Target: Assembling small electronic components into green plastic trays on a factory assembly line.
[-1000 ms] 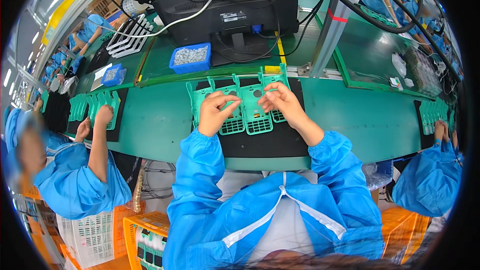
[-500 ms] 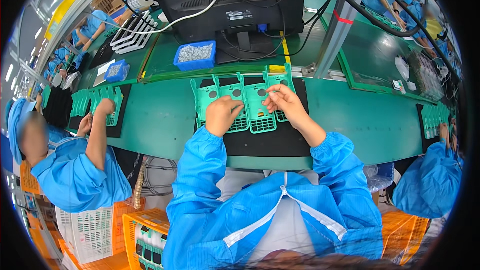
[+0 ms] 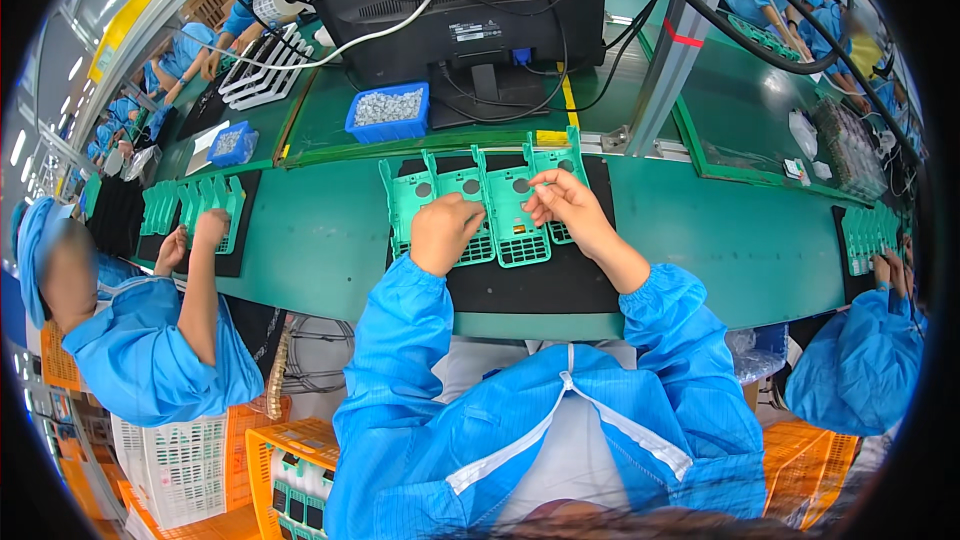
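Observation:
Several green plastic housings (image 3: 505, 202), each with a round hole and a grid of slots, lie side by side on a black mat (image 3: 540, 292) before me. Over the second housing from the left, my left hand (image 3: 445, 232) is closed, fingertips pressed together near its right edge. My right hand (image 3: 572, 208) pinches thumb and forefinger above the third housing, partly covering the rightmost one (image 3: 574, 162). Anything held in either pinch is too small or hidden to make out.
Behind the mat stands a blue tray (image 3: 388, 130) of small whitish pieces, beside a black monitor (image 3: 465, 20) with hanging cables. A metal post (image 3: 680, 50) rises to its right. Co-workers handle similar green housings (image 3: 212, 202) at left and right. An orange crate (image 3: 290, 440) stands below.
My hands and the housings hold nearly the same places. At the left, the co-worker's raised hand has come down slightly.

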`<state>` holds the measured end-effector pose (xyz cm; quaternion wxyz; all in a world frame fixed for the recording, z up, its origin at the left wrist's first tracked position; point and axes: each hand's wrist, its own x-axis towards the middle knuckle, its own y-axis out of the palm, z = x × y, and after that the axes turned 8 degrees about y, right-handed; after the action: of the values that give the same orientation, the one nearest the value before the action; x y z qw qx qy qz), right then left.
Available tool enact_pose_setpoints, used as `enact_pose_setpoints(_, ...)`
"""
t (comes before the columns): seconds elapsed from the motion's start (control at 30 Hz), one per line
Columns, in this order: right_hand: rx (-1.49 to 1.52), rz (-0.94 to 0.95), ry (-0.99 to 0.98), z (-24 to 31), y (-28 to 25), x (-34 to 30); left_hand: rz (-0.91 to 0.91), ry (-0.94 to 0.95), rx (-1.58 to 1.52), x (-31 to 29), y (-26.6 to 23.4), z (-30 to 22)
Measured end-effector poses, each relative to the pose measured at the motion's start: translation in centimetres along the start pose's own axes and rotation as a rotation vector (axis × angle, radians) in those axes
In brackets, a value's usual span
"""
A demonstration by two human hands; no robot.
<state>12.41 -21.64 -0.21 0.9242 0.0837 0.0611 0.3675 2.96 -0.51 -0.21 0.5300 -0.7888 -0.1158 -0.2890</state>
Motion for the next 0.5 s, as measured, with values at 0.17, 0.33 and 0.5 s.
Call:
enact_pose_setpoints(0.17, -0.001, 0.013, 0.001, -0.2, 0.2, 0.2, 0.04, 0.162, 0.136, -0.5, 0.7, 0.5)
enact_pose_setpoints(0.33, -0.027, 0.013, -0.001, 0.1, -0.1, 0.2, 0.067, 0.221, 0.076, 0.2, -0.7, -1.1)
enact_pose_setpoints(0.5, -0.037, 0.026, -0.01, -0.2, 0.1, 0.5, 0.16, 0.266, 0.196, 0.0, 0.4, -0.6)
